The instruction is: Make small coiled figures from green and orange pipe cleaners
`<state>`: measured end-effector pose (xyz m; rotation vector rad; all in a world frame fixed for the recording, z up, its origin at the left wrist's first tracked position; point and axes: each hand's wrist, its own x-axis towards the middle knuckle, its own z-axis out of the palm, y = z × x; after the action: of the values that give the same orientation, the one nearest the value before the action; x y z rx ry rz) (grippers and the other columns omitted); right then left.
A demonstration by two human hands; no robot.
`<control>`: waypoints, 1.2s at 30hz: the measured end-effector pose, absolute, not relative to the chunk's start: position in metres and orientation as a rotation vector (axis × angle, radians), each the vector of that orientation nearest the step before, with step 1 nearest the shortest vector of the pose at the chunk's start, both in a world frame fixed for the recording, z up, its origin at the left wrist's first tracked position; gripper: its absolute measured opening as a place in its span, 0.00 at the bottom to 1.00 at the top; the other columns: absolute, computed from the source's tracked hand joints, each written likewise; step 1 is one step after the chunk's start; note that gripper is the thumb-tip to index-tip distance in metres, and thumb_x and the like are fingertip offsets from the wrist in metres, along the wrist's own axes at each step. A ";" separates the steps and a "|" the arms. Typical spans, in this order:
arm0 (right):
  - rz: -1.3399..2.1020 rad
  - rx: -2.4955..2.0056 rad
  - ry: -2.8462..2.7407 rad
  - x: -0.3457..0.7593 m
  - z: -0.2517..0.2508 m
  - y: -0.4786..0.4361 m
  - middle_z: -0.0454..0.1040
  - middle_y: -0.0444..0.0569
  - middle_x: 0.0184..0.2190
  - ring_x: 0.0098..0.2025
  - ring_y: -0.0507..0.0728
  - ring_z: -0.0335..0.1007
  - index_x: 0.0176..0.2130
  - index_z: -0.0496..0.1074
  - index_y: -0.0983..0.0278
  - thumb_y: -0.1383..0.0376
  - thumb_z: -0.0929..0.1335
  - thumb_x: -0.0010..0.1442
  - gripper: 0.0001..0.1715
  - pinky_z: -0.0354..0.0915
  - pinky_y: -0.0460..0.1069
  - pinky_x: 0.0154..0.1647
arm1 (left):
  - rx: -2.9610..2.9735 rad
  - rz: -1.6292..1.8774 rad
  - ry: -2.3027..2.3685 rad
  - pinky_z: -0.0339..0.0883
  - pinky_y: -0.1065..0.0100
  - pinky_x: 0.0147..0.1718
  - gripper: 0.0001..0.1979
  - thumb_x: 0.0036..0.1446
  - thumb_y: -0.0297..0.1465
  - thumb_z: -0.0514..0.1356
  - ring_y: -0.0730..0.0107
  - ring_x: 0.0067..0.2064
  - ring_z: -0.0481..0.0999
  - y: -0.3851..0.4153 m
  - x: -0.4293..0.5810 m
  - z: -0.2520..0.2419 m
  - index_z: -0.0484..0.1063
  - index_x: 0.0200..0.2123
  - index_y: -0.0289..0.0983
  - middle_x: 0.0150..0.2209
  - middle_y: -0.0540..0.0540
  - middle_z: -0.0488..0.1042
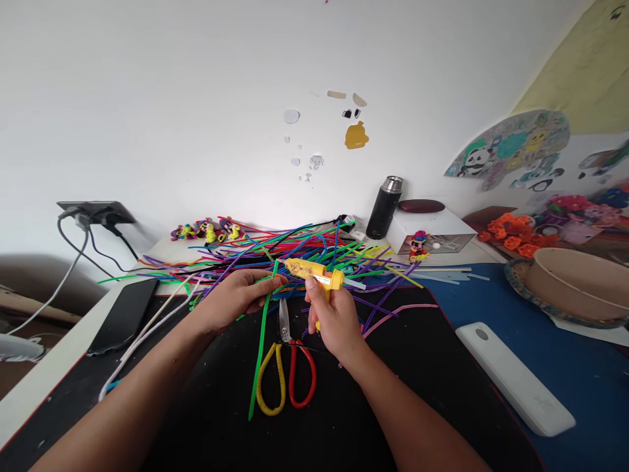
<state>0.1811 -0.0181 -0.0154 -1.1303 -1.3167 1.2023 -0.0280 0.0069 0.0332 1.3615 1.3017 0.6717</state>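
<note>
My right hand (335, 320) is wrapped round a yellow hot glue gun (307, 269), a clear glue stick (354, 284) jutting from its rear. Its nozzle points left, close to the top of a green pipe cleaner (262, 341). My left hand (244, 296) pinches that pipe cleaner near its upper end; the rest hangs down toward me. Whether the nozzle touches it, I cannot tell. Between and below my hands lie scissors (285, 328) with one yellow and one red handle, on a black mat (206, 419).
A heap of coloured pipe cleaners (304, 246) spreads behind my hands. Beyond it stand a black thermos (384, 208) and a white box (442, 229) with a small figure (419, 247). A black phone (122, 318) lies left, a white power bank (514, 379) right, near a bowl (584, 282).
</note>
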 end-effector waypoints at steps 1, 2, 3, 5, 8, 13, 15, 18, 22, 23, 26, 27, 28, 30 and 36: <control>1.199 -1.132 -1.316 0.181 -0.015 -0.018 0.62 0.38 0.11 0.12 0.52 0.65 0.29 0.69 0.60 0.31 0.65 0.67 0.38 0.58 0.46 0.16 | 1.362 0.670 1.299 0.45 0.69 0.23 0.31 0.53 0.60 0.70 0.74 0.24 0.55 0.007 -0.028 0.033 0.80 0.37 0.35 0.22 0.56 0.61; 1.197 -1.133 -1.317 0.181 -0.015 -0.018 0.63 0.38 0.11 0.12 0.52 0.65 0.29 0.69 0.60 0.31 0.65 0.67 0.38 0.58 0.46 0.16 | 1.363 0.669 1.299 0.45 0.69 0.23 0.31 0.53 0.60 0.70 0.74 0.24 0.54 0.007 -0.027 0.033 0.79 0.37 0.35 0.22 0.56 0.61; 1.196 -1.133 -1.320 0.181 -0.015 -0.019 0.63 0.38 0.11 0.12 0.52 0.65 0.28 0.69 0.60 0.31 0.65 0.67 0.38 0.58 0.46 0.16 | 1.363 0.669 1.301 0.45 0.69 0.23 0.31 0.52 0.60 0.70 0.74 0.24 0.54 0.007 -0.027 0.034 0.79 0.36 0.35 0.22 0.56 0.61; 1.197 -1.133 -1.326 0.181 -0.015 -0.019 0.62 0.38 0.11 0.12 0.52 0.65 0.28 0.68 0.60 0.31 0.65 0.68 0.38 0.58 0.45 0.16 | 1.360 0.668 1.310 0.45 0.69 0.23 0.31 0.52 0.60 0.70 0.74 0.24 0.55 0.007 -0.026 0.035 0.79 0.37 0.35 0.22 0.56 0.61; 1.198 -1.138 -1.337 0.181 -0.015 -0.019 0.63 0.38 0.11 0.12 0.52 0.65 0.28 0.68 0.60 0.31 0.65 0.68 0.38 0.57 0.45 0.16 | 1.358 0.663 1.326 0.45 0.69 0.23 0.31 0.51 0.60 0.70 0.74 0.24 0.54 0.006 -0.026 0.036 0.78 0.36 0.36 0.22 0.56 0.60; 1.197 -1.146 -1.337 0.181 -0.016 -0.018 0.63 0.39 0.11 0.12 0.52 0.65 0.27 0.68 0.59 0.30 0.64 0.68 0.39 0.57 0.46 0.16 | 1.356 0.679 1.335 0.44 0.68 0.23 0.31 0.50 0.60 0.70 0.73 0.25 0.53 0.006 -0.025 0.036 0.79 0.36 0.36 0.22 0.56 0.58; 1.198 -1.153 -1.337 0.181 -0.016 -0.018 0.63 0.39 0.10 0.12 0.52 0.65 0.26 0.68 0.60 0.30 0.64 0.67 0.40 0.57 0.46 0.16 | 1.365 0.675 1.335 0.45 0.68 0.23 0.31 0.51 0.60 0.70 0.73 0.25 0.53 0.006 -0.026 0.036 0.80 0.37 0.36 0.23 0.56 0.58; 1.198 -1.156 -1.327 0.181 -0.017 -0.018 0.62 0.39 0.10 0.12 0.52 0.65 0.26 0.68 0.59 0.30 0.64 0.67 0.40 0.57 0.46 0.16 | 1.393 0.659 1.331 0.45 0.68 0.23 0.30 0.53 0.59 0.69 0.73 0.25 0.54 0.006 -0.027 0.036 0.79 0.38 0.36 0.23 0.56 0.59; 1.192 -1.152 -1.318 0.182 -0.017 -0.017 0.63 0.38 0.11 0.12 0.52 0.65 0.27 0.68 0.59 0.30 0.65 0.67 0.39 0.58 0.46 0.16 | 1.418 0.645 1.325 0.45 0.68 0.23 0.30 0.55 0.60 0.68 0.72 0.25 0.55 0.005 -0.027 0.036 0.79 0.37 0.37 0.24 0.55 0.60; 1.192 -1.154 -1.320 0.182 -0.016 -0.017 0.63 0.38 0.11 0.12 0.52 0.65 0.27 0.68 0.60 0.30 0.65 0.67 0.39 0.58 0.46 0.16 | 1.419 0.643 1.326 0.45 0.68 0.23 0.30 0.55 0.60 0.68 0.72 0.25 0.55 0.005 -0.027 0.037 0.79 0.37 0.36 0.24 0.55 0.60; 1.194 -1.164 -1.325 0.182 -0.016 -0.016 0.63 0.39 0.11 0.12 0.52 0.65 0.27 0.68 0.59 0.31 0.65 0.67 0.39 0.58 0.46 0.16 | 1.415 0.642 1.326 0.44 0.69 0.23 0.31 0.54 0.61 0.68 0.72 0.25 0.54 0.004 -0.027 0.038 0.79 0.37 0.36 0.24 0.56 0.59; 1.195 -1.166 -1.326 0.182 -0.016 -0.016 0.63 0.39 0.10 0.12 0.53 0.65 0.27 0.68 0.59 0.31 0.65 0.67 0.39 0.58 0.46 0.16 | 1.413 0.645 1.324 0.45 0.69 0.23 0.32 0.54 0.61 0.69 0.73 0.25 0.54 0.004 -0.027 0.038 0.79 0.37 0.36 0.24 0.56 0.59; 1.193 -1.166 -1.326 0.181 -0.016 -0.017 0.62 0.39 0.10 0.12 0.53 0.65 0.27 0.68 0.59 0.31 0.65 0.67 0.39 0.58 0.46 0.16 | 1.410 0.649 1.324 0.45 0.69 0.23 0.32 0.53 0.61 0.69 0.73 0.25 0.54 0.004 -0.027 0.038 0.79 0.37 0.36 0.24 0.56 0.59; 1.192 -1.166 -1.330 0.181 -0.016 -0.017 0.63 0.39 0.10 0.12 0.53 0.65 0.27 0.68 0.59 0.30 0.64 0.67 0.39 0.57 0.46 0.16 | 1.405 0.655 1.326 0.45 0.69 0.23 0.32 0.53 0.62 0.69 0.73 0.25 0.54 0.004 -0.027 0.038 0.79 0.37 0.36 0.23 0.56 0.59; 1.190 -1.173 -1.352 0.182 -0.017 -0.018 0.63 0.39 0.10 0.12 0.53 0.65 0.26 0.67 0.59 0.30 0.64 0.67 0.40 0.58 0.47 0.17 | 1.405 0.667 1.335 0.44 0.69 0.23 0.32 0.52 0.61 0.70 0.73 0.24 0.54 0.004 -0.026 0.040 0.82 0.39 0.36 0.23 0.56 0.58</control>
<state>0.1821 -0.0180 -0.0166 -1.1732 -1.3521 1.1901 -0.0261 0.0039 0.0400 1.4045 1.3353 0.6668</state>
